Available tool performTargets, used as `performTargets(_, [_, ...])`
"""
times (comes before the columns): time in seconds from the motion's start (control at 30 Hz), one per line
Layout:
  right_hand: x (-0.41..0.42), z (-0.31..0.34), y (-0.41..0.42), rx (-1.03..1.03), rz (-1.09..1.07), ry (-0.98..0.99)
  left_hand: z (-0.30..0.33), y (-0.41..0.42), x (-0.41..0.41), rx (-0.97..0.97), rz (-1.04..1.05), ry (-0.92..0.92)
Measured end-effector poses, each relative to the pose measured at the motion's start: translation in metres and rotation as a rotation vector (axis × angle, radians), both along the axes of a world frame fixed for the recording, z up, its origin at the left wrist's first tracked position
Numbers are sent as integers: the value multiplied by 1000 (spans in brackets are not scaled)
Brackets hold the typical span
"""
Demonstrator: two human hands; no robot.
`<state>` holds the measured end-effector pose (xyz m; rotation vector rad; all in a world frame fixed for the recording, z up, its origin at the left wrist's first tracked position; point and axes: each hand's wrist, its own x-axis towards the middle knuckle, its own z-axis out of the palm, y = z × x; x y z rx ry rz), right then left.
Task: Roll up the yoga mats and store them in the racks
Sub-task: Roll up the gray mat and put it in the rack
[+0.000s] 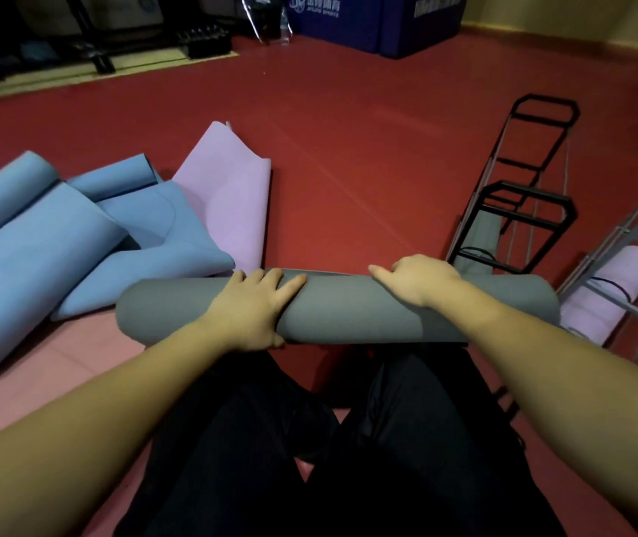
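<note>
While the grey mat (348,308) is kept rolled so it cannot spring open, it is grasped by both hands, left hand (255,304) and right hand (418,279) curled over it | mat held just left of the black rack (518,211) | rack slot probably next.

A rolled mat (348,308) lies across the frame's centre, with the left hand (255,308) and right hand (418,277) on top of it. Loose mats (77,234) are heaped at centre left. Two racks (518,203) stand at right, each holding a rolled mat.
</note>
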<state>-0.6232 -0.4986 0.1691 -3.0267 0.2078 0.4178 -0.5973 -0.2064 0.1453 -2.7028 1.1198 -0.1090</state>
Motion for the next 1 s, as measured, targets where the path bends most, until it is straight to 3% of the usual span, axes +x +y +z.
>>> performTargets(0.2, [-3,40,2,113,17,287,55,3,-6,-3,-34,294])
performTargets(0.43, [-5,29,14,219,41,509,47,4,2,-77,102,786])
performTargets(0.53, [-2,20,14,111,33,355,45,0,13,-120,227,964])
performTargets(0.67, [-9,13,11,61,62,-91,49,-2,26,-182,333,1121])
performTargets(0.73, [-24,11,13,46,76,-213,48,-4,32,-208,378,1219])
performTargets(1.0, [-57,-17,20,-108,44,-334,40,-14,51,-261,432,1418])
